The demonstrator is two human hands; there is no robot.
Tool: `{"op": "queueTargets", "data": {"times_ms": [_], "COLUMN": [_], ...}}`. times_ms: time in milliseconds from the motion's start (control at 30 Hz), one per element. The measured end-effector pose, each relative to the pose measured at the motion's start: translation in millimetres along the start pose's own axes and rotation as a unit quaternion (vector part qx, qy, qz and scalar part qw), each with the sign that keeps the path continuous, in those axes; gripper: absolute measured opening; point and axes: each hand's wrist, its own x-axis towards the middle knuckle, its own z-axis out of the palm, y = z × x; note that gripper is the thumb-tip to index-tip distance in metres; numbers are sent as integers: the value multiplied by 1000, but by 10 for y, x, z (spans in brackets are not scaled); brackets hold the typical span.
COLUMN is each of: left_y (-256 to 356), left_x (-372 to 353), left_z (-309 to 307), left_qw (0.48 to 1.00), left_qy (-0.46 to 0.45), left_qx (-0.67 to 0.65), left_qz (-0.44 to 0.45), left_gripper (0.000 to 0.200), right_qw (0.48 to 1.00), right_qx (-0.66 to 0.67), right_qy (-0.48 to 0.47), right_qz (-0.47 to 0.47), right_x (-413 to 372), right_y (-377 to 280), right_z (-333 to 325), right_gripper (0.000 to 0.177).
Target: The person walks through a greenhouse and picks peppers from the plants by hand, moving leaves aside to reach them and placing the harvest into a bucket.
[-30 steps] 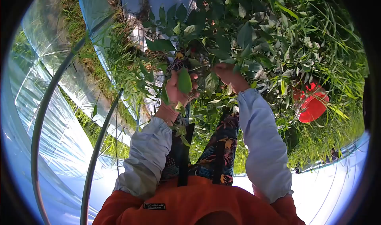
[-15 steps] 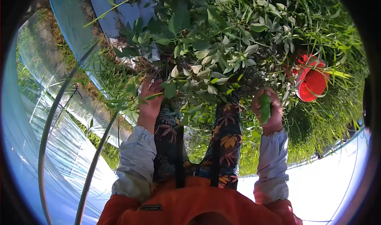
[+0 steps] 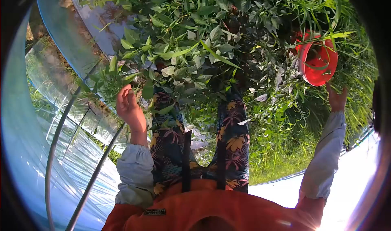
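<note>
At the left edge of the pepper plants (image 3: pixel 191 56), my left hand (image 3: pixel 131 109) is raised beside the leaves, its fingers loosely bent and apart, with nothing visible in them. My right arm stretches out to the right. There my right hand (image 3: pixel 337 97) has its fingers apart, one fingertip right at the lower rim of a red bucket (image 3: pixel 333 62); grass partly covers this hand. The bucket is tilted so its mouth faces me, and shadow and a little green show inside. No green pepper is visible in either hand.
Tall grass (image 3: pixel 354 68) surrounds the bucket. Grey hoop poles (image 3: pixel 61 129) and clear plastic sheeting (image 3: pixel 77 162) run along the left, with blue-edged film (image 3: pixel 61 27) further up. My legs in flowered trousers (image 3: pixel 234 145) stand among the plants.
My right hand has moved right, from in front of the plants to the bucket's rim; the green pepper it held is out of sight. My left hand has shifted left, away from the stems.
</note>
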Motion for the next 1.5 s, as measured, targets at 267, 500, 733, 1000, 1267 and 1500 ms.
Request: {"op": "queueTargets", "data": {"times_ms": [267,500,733,1000,1267,1500], "left_y": [946,318,-257,-561,-507,-1041], "left_x": [-42,586,1158,625,706,830], "left_z": [1298,1800,1081,911,943,648], "left_qw": [857,607,742,837,914,898], "left_qy": [-346,-340,-341,-295,-277,-278], "left_qx": [133,603,557,458,295,337], "left_qz": [358,391,153,44,-2,45], "left_gripper": [21,62,31,31,30,22], "right_qw": [873,855,894,929,800,660], "right_qx": [-306,-363,-313,-254,-363,-618], "right_qy": [-242,-360,-319,-268,-358,-300], "right_qz": [-293,-89,-36,-37,-316,-305], "right_x": [-1566,-1653,-1562,-1599,-795,-1201], "right_y": [1764,3308,3609,3500,3998,3833], "right_z": [1123,1266,1400,2051,3091,3470], "right_gripper": [21,17,16,19,33,40]}}
